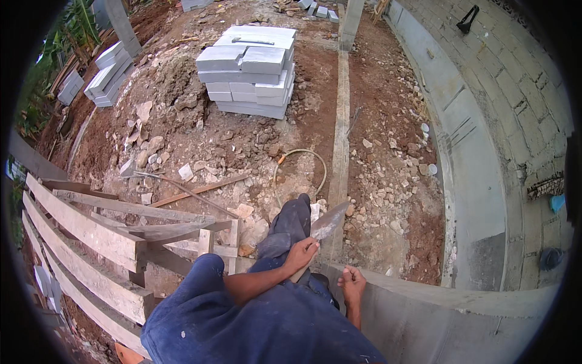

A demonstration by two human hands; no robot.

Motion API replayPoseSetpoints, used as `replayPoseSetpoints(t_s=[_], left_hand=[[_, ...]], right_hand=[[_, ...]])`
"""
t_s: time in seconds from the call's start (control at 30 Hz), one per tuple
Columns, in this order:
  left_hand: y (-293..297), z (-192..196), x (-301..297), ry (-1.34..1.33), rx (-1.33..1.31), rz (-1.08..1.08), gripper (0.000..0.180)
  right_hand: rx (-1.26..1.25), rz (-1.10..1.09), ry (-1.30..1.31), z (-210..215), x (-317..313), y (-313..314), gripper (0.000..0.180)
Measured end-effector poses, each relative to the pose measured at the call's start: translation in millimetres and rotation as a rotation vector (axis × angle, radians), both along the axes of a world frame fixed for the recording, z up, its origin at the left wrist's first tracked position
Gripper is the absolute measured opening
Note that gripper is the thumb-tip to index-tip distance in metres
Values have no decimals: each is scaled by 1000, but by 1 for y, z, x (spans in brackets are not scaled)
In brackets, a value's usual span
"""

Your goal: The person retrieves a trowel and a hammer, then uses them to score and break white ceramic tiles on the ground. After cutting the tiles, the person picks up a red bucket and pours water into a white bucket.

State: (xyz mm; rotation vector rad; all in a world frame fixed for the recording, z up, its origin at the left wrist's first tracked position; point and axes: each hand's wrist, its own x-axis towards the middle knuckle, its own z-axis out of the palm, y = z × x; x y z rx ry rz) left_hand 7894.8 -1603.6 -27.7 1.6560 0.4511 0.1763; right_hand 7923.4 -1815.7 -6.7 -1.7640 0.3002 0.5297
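Observation:
My left hand [301, 253] is closed round a pointed trowel [330, 222]. Its smeared metal blade points up and to the right, over the ground ahead of my leg. Part of the trowel's handle shows below the fingers. To the right, my right hand [351, 285] is loosely curled, with nothing showing in its fingers. It is beside the near end of a grey concrete wall top [418, 293]; whether it touches the concrete I cannot tell. My leg [288, 225] in dark trousers stretches forward between the planks and the wall.
Wooden planks [91, 241] form a rough frame at left. Pale blocks [245, 76] are stacked ahead on rubble. A hose loop [326, 176] and a loose wooden strip [200, 190] lie on the ground. A concrete strip [341, 121] runs forward; a block wall [503, 85] stands right.

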Motion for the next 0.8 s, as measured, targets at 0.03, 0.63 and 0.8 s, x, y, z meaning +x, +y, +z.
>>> replayPoseSetpoints(t_s=[0.03,0.63,0.8], left_hand=[[10,-4,20,14,16,-9,27],[321,-23,390,39,-2,369,24],[401,-19,438,14,-221,634,25]], right_hand=[[3,-62,26,1,13,8,26],[11,222,-14,-50,536,320,17],[102,412,-90,-37,701,483,19]])
